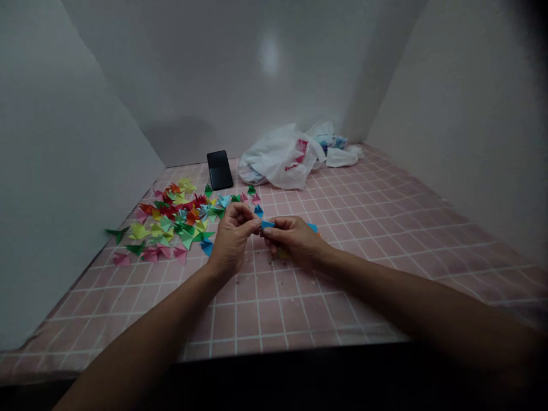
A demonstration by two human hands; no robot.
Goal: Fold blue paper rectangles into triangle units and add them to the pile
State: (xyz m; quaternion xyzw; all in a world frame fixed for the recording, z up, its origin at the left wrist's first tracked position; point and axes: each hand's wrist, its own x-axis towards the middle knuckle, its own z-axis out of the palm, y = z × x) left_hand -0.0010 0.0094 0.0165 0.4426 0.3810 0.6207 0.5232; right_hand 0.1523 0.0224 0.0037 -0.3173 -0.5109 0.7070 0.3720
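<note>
Between my two hands, over the middle of the table, is a small folded piece of blue paper (268, 224). My left hand (233, 234) pinches its left end with thumb and forefinger, the other fingers curled. From the other side my right hand (295, 237) holds the paper between thumb and fingers. Left of my hands lies a spread of small folded paper cranes (166, 220) in red, yellow, green, pink, orange and blue. A blue crane (206, 246) lies close to my left wrist. Part of a blue paper (312, 227) shows behind my right hand, mostly hidden.
A black phone (220, 170) lies near the back wall. Beside it are a crumpled white plastic bag (280, 157) and another bag with blue print (336, 145). The pink checked tablecloth (377, 245) covers the table, with pale walls on three sides.
</note>
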